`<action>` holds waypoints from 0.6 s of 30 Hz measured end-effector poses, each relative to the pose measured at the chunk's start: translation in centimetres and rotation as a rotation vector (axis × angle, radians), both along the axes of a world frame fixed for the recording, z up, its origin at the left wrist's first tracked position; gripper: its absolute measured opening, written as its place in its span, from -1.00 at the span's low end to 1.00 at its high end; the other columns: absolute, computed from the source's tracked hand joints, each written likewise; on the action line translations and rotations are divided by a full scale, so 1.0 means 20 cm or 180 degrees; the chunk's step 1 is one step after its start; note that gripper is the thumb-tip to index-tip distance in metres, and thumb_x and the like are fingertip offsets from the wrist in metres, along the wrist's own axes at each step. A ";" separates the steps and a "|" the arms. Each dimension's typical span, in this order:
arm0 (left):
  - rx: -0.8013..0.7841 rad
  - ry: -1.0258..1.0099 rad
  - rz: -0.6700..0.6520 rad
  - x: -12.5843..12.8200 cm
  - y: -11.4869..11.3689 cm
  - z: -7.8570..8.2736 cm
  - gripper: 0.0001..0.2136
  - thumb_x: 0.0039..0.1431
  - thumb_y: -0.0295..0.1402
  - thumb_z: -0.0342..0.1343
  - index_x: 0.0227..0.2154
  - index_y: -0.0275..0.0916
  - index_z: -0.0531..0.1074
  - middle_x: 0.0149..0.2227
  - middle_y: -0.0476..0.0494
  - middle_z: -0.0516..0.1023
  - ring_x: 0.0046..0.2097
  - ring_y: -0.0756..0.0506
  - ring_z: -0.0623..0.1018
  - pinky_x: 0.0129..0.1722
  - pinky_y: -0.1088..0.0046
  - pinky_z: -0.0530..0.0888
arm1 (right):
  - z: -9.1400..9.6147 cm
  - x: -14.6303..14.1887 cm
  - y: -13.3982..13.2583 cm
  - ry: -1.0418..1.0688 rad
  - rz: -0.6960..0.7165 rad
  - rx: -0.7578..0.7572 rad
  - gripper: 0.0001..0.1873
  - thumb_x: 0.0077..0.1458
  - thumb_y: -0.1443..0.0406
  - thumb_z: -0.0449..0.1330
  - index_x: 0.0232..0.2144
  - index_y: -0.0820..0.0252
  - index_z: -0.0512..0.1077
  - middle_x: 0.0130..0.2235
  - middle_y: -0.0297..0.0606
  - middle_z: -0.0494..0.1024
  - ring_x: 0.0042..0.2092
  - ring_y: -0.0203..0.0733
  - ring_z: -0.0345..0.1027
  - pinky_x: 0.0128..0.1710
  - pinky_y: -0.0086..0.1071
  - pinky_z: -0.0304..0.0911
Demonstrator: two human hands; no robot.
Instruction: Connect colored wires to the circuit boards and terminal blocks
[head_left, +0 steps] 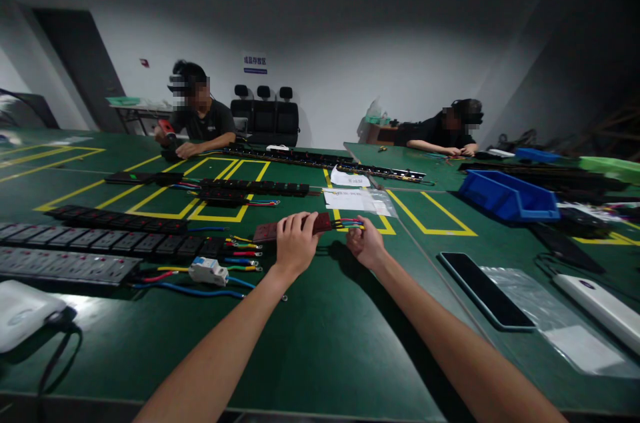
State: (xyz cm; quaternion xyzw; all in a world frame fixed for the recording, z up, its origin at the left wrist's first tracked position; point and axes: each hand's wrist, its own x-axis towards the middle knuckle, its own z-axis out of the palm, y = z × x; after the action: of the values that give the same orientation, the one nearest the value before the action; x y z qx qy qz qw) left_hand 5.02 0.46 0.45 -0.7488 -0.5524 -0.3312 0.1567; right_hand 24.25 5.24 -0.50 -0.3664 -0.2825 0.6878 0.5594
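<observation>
- Two bare forearms are seen nearest the camera, stretched out over the dark green table mat (pixel 320 349).
- The left hand (pixel 295 244) is closed over a flat dark red rectangular strip (pixel 265 231), fingers wrapped on top and thumb under. The strip is lifted just clear of the mat at table centre.
- A bunch of short coloured wires (pixel 350 223) (red, blue, yellow-green) is seen coming off the strip's right end.
- The right hand (pixel 367 246) is pinched together on those wires, fingertips at the wire ends. The strip looks to be steadied by one hand so the wires can be handled by the other.
- A small white and blue circuit breaker (pixel 207 270) with loose coloured leads is laid just left of the left hand, within easy reach.
- Long black multi-socket power strips (pixel 75 243) are lined up in rows on the left, wire tails turned toward the centre.
- A black flat phone (pixel 485 289) and a clear plastic bag (pixel 550 323) are laid to the right, well apart from the hands.
- A blue plastic bin (pixel 505 196) is set further back on the right, and white paper sheets (pixel 357 199) lie beyond the hands.
- Two other people are seated at the far edge, one at left (pixel 200 119) and one at right (pixel 445 133). Their hands are kept on their own work.
</observation>
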 end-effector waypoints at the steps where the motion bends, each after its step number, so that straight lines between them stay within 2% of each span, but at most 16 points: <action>1: -0.0002 0.0000 0.0008 0.00 0.00 0.00 -0.64 0.32 -0.28 0.10 0.15 -0.13 0.36 0.08 -0.23 0.50 0.11 -0.24 0.45 0.11 0.10 0.31 | 0.00 0.00 0.00 0.0049 -0.0013 -0.0043 -0.46 0.27 0.12 0.02 -0.71 0.08 0.01 -0.76 -0.44 0.16 -0.79 -0.44 -0.12 -0.82 -0.49 -0.18; 3: -0.0016 0.0008 0.0010 0.00 0.00 0.00 -0.64 0.32 -0.26 0.09 0.15 -0.13 0.36 0.09 -0.23 0.49 0.11 -0.24 0.44 0.11 0.10 0.31 | 0.00 0.00 0.00 0.0102 -0.0083 -0.0266 -0.46 0.29 0.14 -0.01 -0.71 0.09 0.01 -0.77 -0.45 0.15 -0.78 -0.44 -0.13 -0.82 -0.50 -0.20; 6: -0.0070 0.0058 -0.0032 0.00 0.00 0.00 -0.65 0.34 -0.25 0.07 0.14 -0.15 0.35 0.08 -0.22 0.49 0.11 -0.24 0.44 0.11 0.10 0.31 | 0.00 0.01 0.02 -0.0214 -0.0322 -0.0409 -0.48 0.30 0.14 -0.01 -0.69 0.10 0.04 -0.79 -0.47 0.09 -0.77 -0.45 -0.13 -0.81 -0.54 -0.24; 9: -0.0141 0.0117 -0.0076 0.00 0.00 -0.01 -0.65 0.33 -0.26 0.09 0.13 -0.15 0.35 0.07 -0.21 0.49 0.10 -0.23 0.44 0.11 0.10 0.31 | -0.01 0.03 0.04 -0.0851 -0.0698 -0.0177 -0.53 0.27 0.14 0.06 -0.65 0.11 0.12 -0.78 -0.45 0.15 -0.75 -0.43 -0.04 -0.80 -0.57 -0.23; 11: -0.0163 0.0134 -0.0090 0.00 0.00 -0.01 -0.66 0.32 -0.25 0.09 0.13 -0.14 0.36 0.07 -0.21 0.49 0.09 -0.23 0.44 0.10 0.11 0.31 | -0.03 0.04 0.05 -0.1157 -0.0792 0.0036 -0.55 0.24 0.10 0.11 -0.62 0.10 0.14 -0.76 -0.44 0.19 -0.74 -0.41 -0.02 -0.80 -0.55 -0.21; 14: -0.0174 0.0134 -0.0098 0.00 0.00 -0.01 -0.66 0.33 -0.25 0.08 0.13 -0.14 0.36 0.07 -0.21 0.49 0.09 -0.22 0.44 0.10 0.12 0.31 | -0.04 0.05 0.05 -0.1176 -0.0716 0.0070 -0.54 0.21 0.01 0.14 -0.59 0.09 0.14 -0.75 -0.46 0.19 -0.74 -0.40 -0.02 -0.81 -0.54 -0.21; 18: -0.0151 0.0102 -0.0059 0.00 0.00 -0.01 -0.65 0.33 -0.24 0.08 0.14 -0.13 0.35 0.08 -0.21 0.48 0.10 -0.23 0.43 0.11 0.12 0.30 | -0.03 0.04 0.05 -0.0858 -0.0343 -0.0087 -0.51 0.24 -0.02 0.09 -0.59 0.08 0.09 -0.75 -0.48 0.15 -0.75 -0.43 -0.08 -0.81 -0.55 -0.24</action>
State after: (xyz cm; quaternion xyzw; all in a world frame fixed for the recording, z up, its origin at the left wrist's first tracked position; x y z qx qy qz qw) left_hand 5.04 0.40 0.33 -0.7626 -0.5505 -0.3075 0.1446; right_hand 25.11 6.18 -1.03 -0.4777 -0.3256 0.6051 0.5474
